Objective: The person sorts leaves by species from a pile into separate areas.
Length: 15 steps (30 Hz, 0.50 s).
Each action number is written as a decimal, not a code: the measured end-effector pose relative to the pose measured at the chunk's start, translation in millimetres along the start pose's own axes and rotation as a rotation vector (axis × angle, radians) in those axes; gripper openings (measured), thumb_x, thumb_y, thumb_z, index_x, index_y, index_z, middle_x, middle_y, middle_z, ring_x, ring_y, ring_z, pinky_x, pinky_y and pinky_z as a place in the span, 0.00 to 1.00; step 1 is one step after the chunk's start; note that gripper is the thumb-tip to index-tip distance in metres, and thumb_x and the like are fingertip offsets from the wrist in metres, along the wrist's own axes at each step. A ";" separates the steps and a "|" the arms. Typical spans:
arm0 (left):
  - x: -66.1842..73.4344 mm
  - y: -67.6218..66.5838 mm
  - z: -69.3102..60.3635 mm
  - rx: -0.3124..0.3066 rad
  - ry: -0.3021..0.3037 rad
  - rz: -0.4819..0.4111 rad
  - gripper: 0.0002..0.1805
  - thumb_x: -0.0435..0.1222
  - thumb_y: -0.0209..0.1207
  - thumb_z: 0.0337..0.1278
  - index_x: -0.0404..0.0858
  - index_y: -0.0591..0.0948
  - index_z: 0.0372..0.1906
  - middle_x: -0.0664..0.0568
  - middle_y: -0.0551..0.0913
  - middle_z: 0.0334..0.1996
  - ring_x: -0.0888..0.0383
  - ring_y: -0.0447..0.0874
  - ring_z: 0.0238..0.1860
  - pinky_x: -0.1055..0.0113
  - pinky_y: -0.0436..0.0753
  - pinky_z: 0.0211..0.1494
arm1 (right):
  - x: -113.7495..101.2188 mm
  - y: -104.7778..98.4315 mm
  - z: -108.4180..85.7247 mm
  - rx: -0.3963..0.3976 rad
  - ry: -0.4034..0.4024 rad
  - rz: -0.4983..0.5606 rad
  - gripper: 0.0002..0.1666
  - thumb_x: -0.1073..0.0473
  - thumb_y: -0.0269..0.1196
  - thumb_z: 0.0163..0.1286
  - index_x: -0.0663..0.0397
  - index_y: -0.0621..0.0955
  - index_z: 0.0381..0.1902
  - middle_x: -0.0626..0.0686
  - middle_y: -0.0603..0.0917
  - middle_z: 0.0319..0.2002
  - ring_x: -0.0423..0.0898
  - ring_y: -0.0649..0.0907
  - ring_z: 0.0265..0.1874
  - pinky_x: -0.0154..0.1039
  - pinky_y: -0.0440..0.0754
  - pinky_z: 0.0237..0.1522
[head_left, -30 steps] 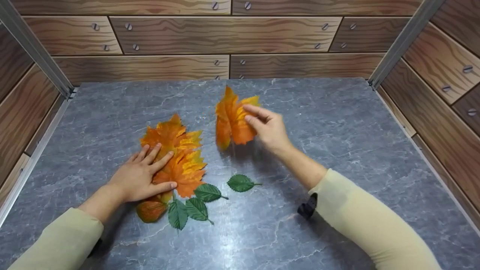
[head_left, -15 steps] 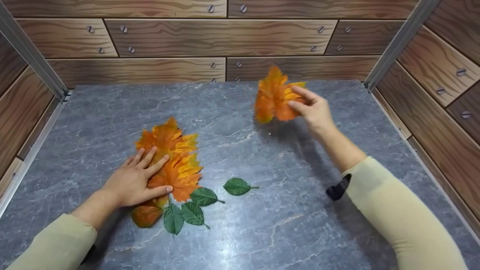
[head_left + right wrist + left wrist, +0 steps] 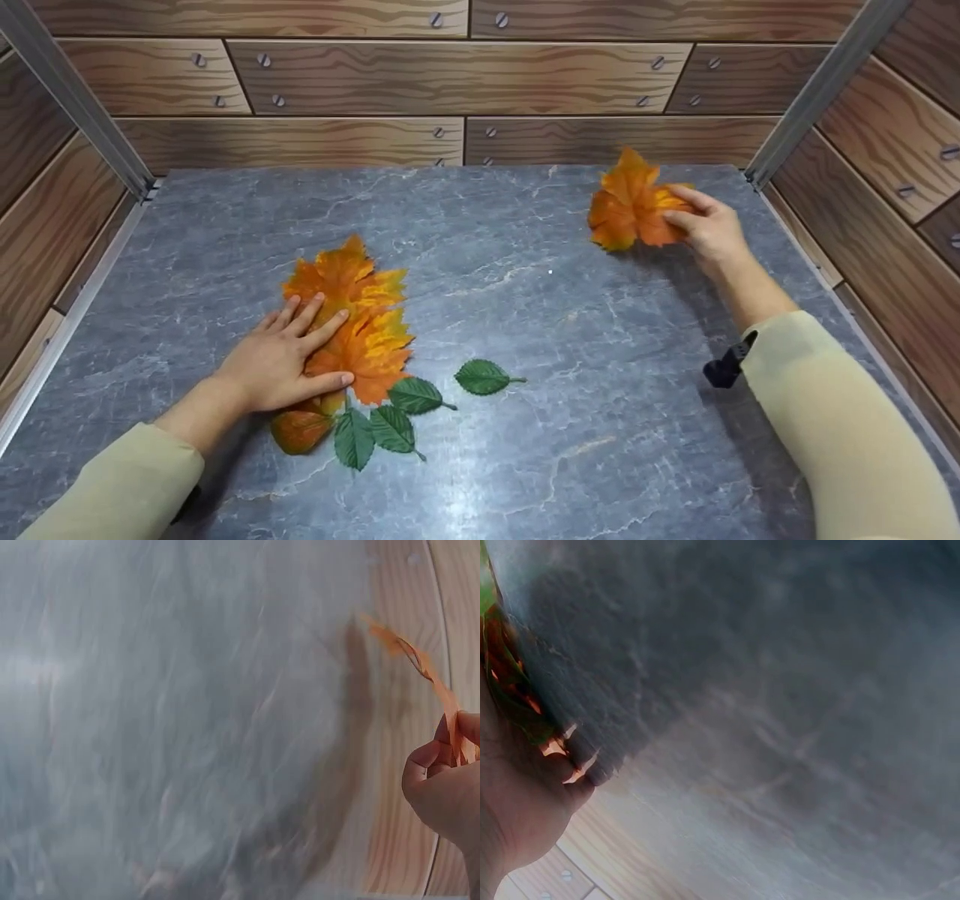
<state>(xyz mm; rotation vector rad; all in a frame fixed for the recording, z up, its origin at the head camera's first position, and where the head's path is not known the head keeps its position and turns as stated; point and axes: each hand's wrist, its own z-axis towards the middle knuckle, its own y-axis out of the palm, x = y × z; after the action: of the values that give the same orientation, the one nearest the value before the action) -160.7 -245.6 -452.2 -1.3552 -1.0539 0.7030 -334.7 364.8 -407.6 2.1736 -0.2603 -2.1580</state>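
Lone orange leaf (image 3: 628, 204) pinched at edge by right hand (image 3: 716, 231), held over far right of worktop (image 3: 540, 322), likely so blade isn't crushed. Overlapping orange leaves (image 3: 369, 354) at left partly covered by left hand (image 3: 279, 364), fingers spread, nothing gripped, presumably so they're kept steady.

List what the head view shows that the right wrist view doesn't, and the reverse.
Only the head view: the left hand resting on orange leaves, four green leaves, an oval reddish leaf and the sleeves.
Only the right wrist view: the held leaf seen nearly edge-on, as a thin strip.
Both: the right hand pinching that leaf, the grey tabletop and the wood-patterned panels.
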 end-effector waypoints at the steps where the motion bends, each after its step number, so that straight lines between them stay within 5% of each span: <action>1: 0.1 -0.3 0.6 0.001 0.002 0.001 0.53 0.76 0.46 0.67 0.50 0.57 0.86 0.37 0.49 0.85 0.28 0.44 0.82 0.29 0.52 0.79 | 1.0 -5.5 0.2 0.007 0.011 -0.018 0.37 0.77 0.64 0.73 0.67 0.69 0.78 0.48 0.88 0.44 0.41 0.88 0.37 0.32 0.88 0.38; 8: 0.3 -0.1 2.5 0.005 0.007 0.000 0.53 0.76 0.46 0.67 0.50 0.58 0.86 0.37 0.49 0.85 0.28 0.44 0.82 0.30 0.52 0.79 | 11.2 -29.9 3.5 0.040 0.040 -0.113 0.37 0.76 0.64 0.73 0.66 0.69 0.78 0.44 0.88 0.44 0.38 0.87 0.39 0.29 0.87 0.41; 15: -1.4 1.8 -0.3 0.016 0.007 0.001 0.52 0.76 0.46 0.68 0.51 0.58 0.86 0.37 0.49 0.84 0.28 0.45 0.82 0.30 0.52 0.79 | 15.9 -33.3 6.2 0.033 0.045 -0.160 0.36 0.76 0.63 0.74 0.68 0.69 0.77 0.44 0.88 0.41 0.37 0.86 0.39 0.28 0.86 0.41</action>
<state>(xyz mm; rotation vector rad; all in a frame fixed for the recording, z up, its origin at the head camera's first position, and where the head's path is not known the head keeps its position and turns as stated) -160.7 -246.7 -454.1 -1.3441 -1.0401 0.7060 -338.5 395.3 -429.0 2.3331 -0.1230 -2.1951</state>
